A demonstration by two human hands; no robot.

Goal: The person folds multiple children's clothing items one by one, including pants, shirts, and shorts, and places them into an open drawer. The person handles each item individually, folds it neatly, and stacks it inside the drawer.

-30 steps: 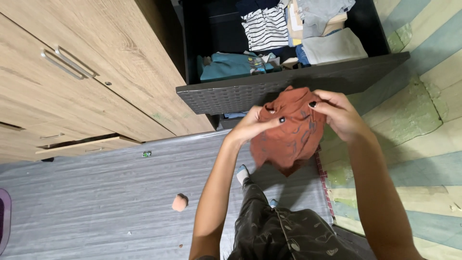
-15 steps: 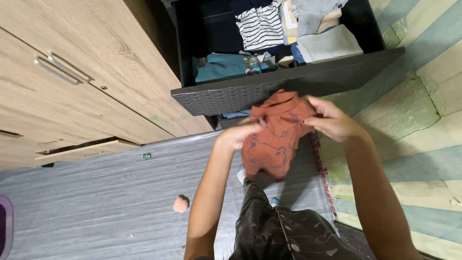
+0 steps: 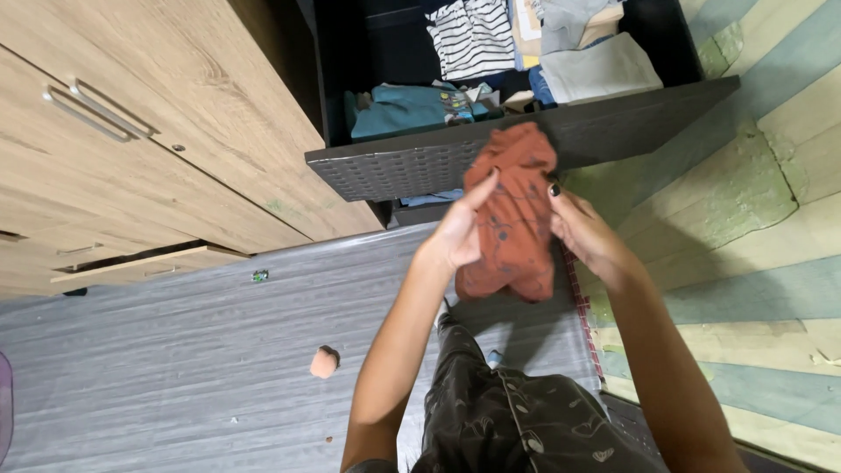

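Item: one small rust-orange garment (image 3: 512,219) with a faint dark print, held in the air in front of an open dark drawer (image 3: 526,144), above the grey floor (image 3: 175,350). Left hand (image 3: 460,232): fingers extended flat against the left side of the cloth, thumb hidden behind it, pressing and gripping the fabric. Right hand (image 3: 583,232): closed on the right edge, dark-painted thumbnail on top. The cloth is bunched at the top and hangs in a rounded fold below the hands. Handling note, as a judgement: the fold would come out neater if both hands kept the edges level and the fabric taut, with the loose upper bunch smoothed flat before it is laid anywhere. Drawer contents, far side: a teal garment (image 3: 407,109) at left, a black-and-white striped top (image 3: 473,35) behind it, a pale grey folded piece (image 3: 600,70) at right, further items between. Left of the drawer: light wooden cabinet fronts (image 3: 149,114) with a metal handle (image 3: 101,109). On the floor, near left: a small peach-coloured object (image 3: 324,362), kind unclear. Not determinable: the type of garment, its far face, the lower compartment under the drawer, and the drawer's far end, cut off by the frame.
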